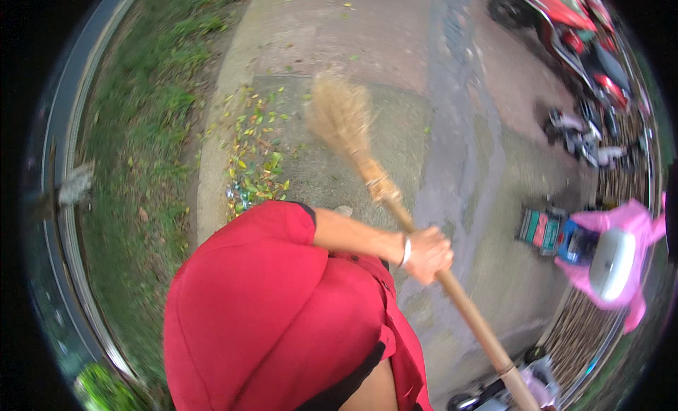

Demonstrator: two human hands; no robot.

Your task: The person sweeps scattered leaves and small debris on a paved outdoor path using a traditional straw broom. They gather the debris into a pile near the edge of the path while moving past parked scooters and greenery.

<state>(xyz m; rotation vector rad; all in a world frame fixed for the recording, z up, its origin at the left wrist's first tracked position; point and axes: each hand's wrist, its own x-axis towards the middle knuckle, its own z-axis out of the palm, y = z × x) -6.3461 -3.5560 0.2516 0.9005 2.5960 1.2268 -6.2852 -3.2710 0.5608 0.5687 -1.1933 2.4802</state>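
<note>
A long broom with a bamboo handle [471,310] crosses the view diagonally. My left hand [429,255], with a white band at the wrist, is wrapped around the handle below the binding. The straw broom head [341,114] is blurred and spread over the grey pavement [397,119]. To its left, yellow and green fallen leaves [259,167] lie scattered along the pale kerb strip [212,199]. My right hand is out of view; only part of that arm shows at the bottom edge, below my red shirt [265,305].
Grass [143,109] borders the pavement on the left. A red motor scooter [577,35] and another scooter [577,133] are parked at upper right. A vehicle with a pink cover [614,217] and a green crate [537,231] stands at right. A wet streak [455,93] runs along the paving.
</note>
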